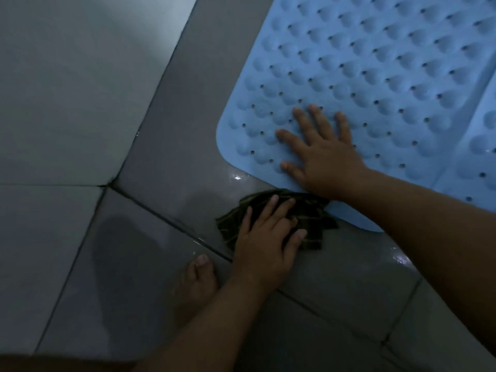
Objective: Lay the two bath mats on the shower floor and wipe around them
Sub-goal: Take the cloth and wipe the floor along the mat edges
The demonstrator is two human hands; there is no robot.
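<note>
Blue bath mat [375, 76] lying flat on the grey tiled shower floor [335, 285], bumps and small holes across its surface, its rounded corner toward the wall. Second blue mat [483, 146] just beside it on the far right, only an edge in view, whether touching or overlapping impossible to tell. Right hand [324, 154] pressed palm-down on the first mat near that rounded corner, grip apart, fingers spread and flat, clamped on nothing. Dark cloth [308, 218] on the floor touching the mat's near edge, bunched up. Left hand [263, 237] laid over the cloth, fingers bent loosely on it and pressing down; grip neither fully together nor wide. Bare foot [198, 280] on the floor, beside the left wrist, away from the mat. Wet glints on the tiles near the mat's edge.
</note>
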